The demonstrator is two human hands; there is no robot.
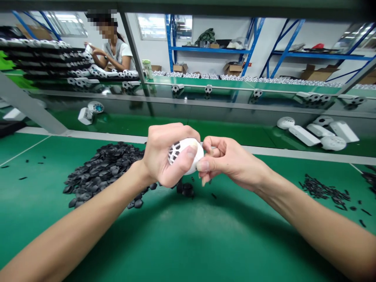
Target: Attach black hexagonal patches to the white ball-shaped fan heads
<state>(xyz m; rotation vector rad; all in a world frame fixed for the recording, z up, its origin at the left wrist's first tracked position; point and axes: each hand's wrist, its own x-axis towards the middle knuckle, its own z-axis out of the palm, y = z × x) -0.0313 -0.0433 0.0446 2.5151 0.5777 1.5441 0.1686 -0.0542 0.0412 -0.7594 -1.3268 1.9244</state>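
My left hand is wrapped around a white rounded plastic housing with an open black-and-white lattice on its left side. The thumb presses across its near face. At the housing's right edge, my right hand has thumb and forefinger pinched together. Whatever sits between those fingertips is too small to make out. Below and left of the held housing lies a heap of black flat plastic pieces. A few dark pieces lie on the green table directly beneath my hands.
Small black strips are scattered at the right of the green table. Beyond the table's pale edge, white parts rest on a green conveyor. A co-worker handles a white part beside stacked trays at the far left.
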